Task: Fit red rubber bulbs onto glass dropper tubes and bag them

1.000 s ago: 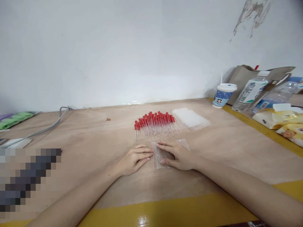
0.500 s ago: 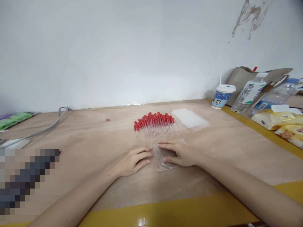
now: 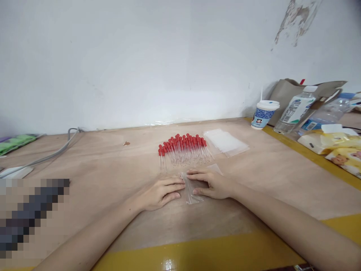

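Observation:
A small clear plastic bag (image 3: 192, 188) lies flat on the wooden table (image 3: 113, 165) in front of me. My right hand (image 3: 213, 184) rests palm-down on it, fingers stretched out and pointing left. My left hand (image 3: 159, 193) lies flat beside the bag's left edge, fingertips touching that edge. Just behind the hands lies a row of glass droppers with red rubber bulbs (image 3: 183, 148). A stack of clear bags (image 3: 225, 142) sits to the right of the droppers.
At the back right stand a paper cup with a lid (image 3: 263, 114), plastic bottles (image 3: 296, 109), a brown paper bag (image 3: 290, 94) and yellow tissue packs (image 3: 335, 145). A grey cable (image 3: 53, 154) runs along the left. Yellow tape (image 3: 197, 256) lines the table's near edge.
Both hands have shifted slightly on the bag; the bag's left edge sits a little crumpled between the fingertips. The view has drifted slightly.

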### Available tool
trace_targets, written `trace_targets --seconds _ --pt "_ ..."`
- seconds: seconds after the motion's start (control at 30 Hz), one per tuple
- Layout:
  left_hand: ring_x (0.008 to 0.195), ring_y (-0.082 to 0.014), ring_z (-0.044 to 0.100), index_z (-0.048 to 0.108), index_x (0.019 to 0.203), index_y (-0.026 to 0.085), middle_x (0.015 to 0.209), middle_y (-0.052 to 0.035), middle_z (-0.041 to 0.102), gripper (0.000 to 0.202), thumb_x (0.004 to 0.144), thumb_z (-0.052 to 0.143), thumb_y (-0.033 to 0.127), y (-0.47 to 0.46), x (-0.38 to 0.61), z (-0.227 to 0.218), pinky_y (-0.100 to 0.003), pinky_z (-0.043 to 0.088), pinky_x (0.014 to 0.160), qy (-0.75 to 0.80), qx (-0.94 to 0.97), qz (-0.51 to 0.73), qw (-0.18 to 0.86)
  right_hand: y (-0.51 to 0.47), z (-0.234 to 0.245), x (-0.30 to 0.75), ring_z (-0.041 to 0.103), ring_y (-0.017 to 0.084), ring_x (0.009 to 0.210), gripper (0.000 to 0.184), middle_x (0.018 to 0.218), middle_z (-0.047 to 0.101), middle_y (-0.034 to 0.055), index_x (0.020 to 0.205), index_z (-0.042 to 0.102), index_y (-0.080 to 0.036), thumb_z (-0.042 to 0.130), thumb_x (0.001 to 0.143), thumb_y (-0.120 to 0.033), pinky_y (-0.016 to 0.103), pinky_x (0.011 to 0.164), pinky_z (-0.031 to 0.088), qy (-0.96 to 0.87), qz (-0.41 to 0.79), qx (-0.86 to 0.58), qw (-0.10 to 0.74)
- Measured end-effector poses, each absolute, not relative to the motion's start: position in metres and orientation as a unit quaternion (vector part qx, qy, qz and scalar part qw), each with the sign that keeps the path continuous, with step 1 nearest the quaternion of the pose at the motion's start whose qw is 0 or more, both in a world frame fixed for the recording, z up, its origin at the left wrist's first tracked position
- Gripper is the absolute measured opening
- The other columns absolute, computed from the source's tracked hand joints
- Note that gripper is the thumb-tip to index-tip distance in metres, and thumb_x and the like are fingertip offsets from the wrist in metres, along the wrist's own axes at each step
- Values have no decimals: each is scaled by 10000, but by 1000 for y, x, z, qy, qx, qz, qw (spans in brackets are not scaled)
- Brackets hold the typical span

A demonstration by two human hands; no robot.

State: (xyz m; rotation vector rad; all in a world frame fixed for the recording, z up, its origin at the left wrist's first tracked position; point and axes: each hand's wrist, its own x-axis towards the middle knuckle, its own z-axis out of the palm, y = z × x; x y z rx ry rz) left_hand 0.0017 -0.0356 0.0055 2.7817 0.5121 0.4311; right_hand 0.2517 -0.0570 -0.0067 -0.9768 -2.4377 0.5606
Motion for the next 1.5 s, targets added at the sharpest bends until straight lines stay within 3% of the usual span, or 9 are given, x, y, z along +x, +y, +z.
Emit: trace_targets --seconds 0.27,0.4,0.5,0.7,0.87,0.97,1.17,1.37,1.5 --pt "997 -180 555 534 931 181 1034 -62 609 170 905 385 258 -38 4 13 -352 425 898 209 949 148 183 -59 -3 254 435 225 1202 523 1318 457 116 1256 492 -177 540 804 -434 397 1002 365 -882 183 -368 229" --pt "902 -183 580 491 1061 173 984 -74 617 225 891 410 295 -38 0 9 -345 466 800 272 929 189 164 -56 -1 272 412 239 1222 584 1338 437 97 1293 447 -215 561 781 -471 426 1017 339 -890 193 -356 209" --pt "984 -217 565 468 1204 180 1064 -97 613 392 847 495 339 -38 -1 6 -391 452 853 263 933 205 136 -55 -3 277 405 233 1229 574 1338 440 85 1299 437 -216 542 795 -470 426 1032 323 -892 204 -351 197" --pt "1080 -210 556 551 1185 219 1124 -75 625 344 851 508 287 -39 0 4 -410 417 957 222 937 221 155 -54 -5 273 403 218 1233 496 1337 442 66 1285 454 -231 500 835 -433 428 1046 304 -895 203 -339 206" --pt "1007 -205 600 573 1143 200 1084 -72 641 331 823 547 283 -41 -3 1 -341 512 846 293 898 281 167 -53 -6 274 398 215 1237 512 1352 423 61 1305 426 -237 498 836 -432 416 1041 318 -893 206 -341 209" --pt "924 -160 633 473 1227 198 1198 -98 553 360 870 461 236 -42 -5 1 -270 539 774 294 890 274 218 -53 -7 274 401 207 1235 511 1349 427 68 1316 410 -221 479 850 -419 398 1037 330 -894 195 -343 213" --pt "836 -154 657 266 1362 255 1359 -133 385 515 879 442 229 -40 -11 3 -333 511 835 288 916 232 155 -51 -12 274 441 203 1202 477 1324 458 74 1298 437 -216 481 854 -384 390 1007 372 -883 155 -358 260" --pt "705 -109 641 443 1267 207 1205 -113 536 433 841 508 248 -41 -10 -6 -220 554 607 300 882 334 142 -51 -12 270 524 208 1105 444 1211 564 73 1279 458 -230 495 851 -342 399 939 424 -878 140 -353 292" --pt "754 -133 631 465 1247 195 1007 -67 637 430 831 519 287 -40 -10 -7 -232 542 630 346 848 368 163 -50 -12 271 549 190 1063 418 1174 590 63 1260 478 -217 494 853 -312 365 912 445 -876 145 -355 291"
